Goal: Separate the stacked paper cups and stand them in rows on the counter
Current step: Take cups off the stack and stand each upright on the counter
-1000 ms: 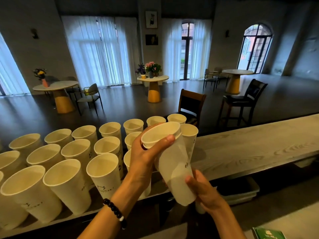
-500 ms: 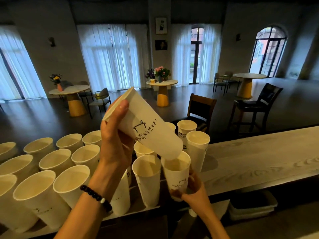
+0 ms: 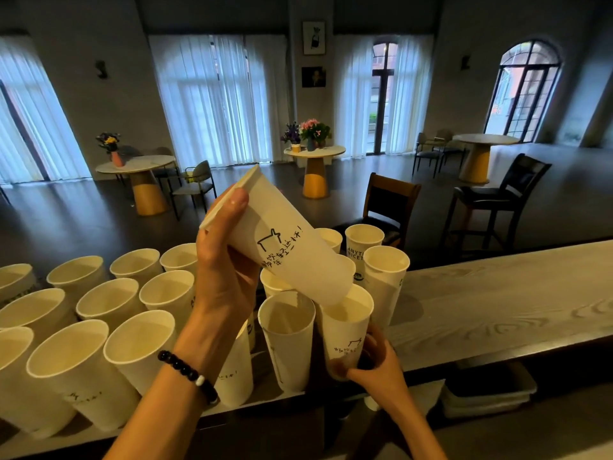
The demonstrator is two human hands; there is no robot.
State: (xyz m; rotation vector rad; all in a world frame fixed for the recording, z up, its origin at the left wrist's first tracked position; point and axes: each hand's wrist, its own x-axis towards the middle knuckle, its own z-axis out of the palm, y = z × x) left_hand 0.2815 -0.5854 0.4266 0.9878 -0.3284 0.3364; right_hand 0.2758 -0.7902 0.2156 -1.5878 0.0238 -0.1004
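A tilted white printed paper cup (image 3: 285,250) was gripped by the left hand (image 3: 225,273) at frame centre; below it, an upright white paper cup (image 3: 346,330) was gripped by the right hand (image 3: 374,363) at the grey wooden table (image 3: 497,310) edge.

Dim café room, non-task items only.
Three round white-topped tables on yellow cone bases: left (image 3: 139,162), centre (image 3: 314,151), right (image 3: 484,139). Pink vase with yellow flowers (image 3: 114,151) on left table; pink and purple flower pots (image 3: 308,132) on centre one. Brown wooden chair with dark back pad (image 3: 388,202) and black bar stool (image 3: 497,197) near counter's far edge. White sheer curtains (image 3: 215,101), two framed pictures (image 3: 313,38) on grey wall.
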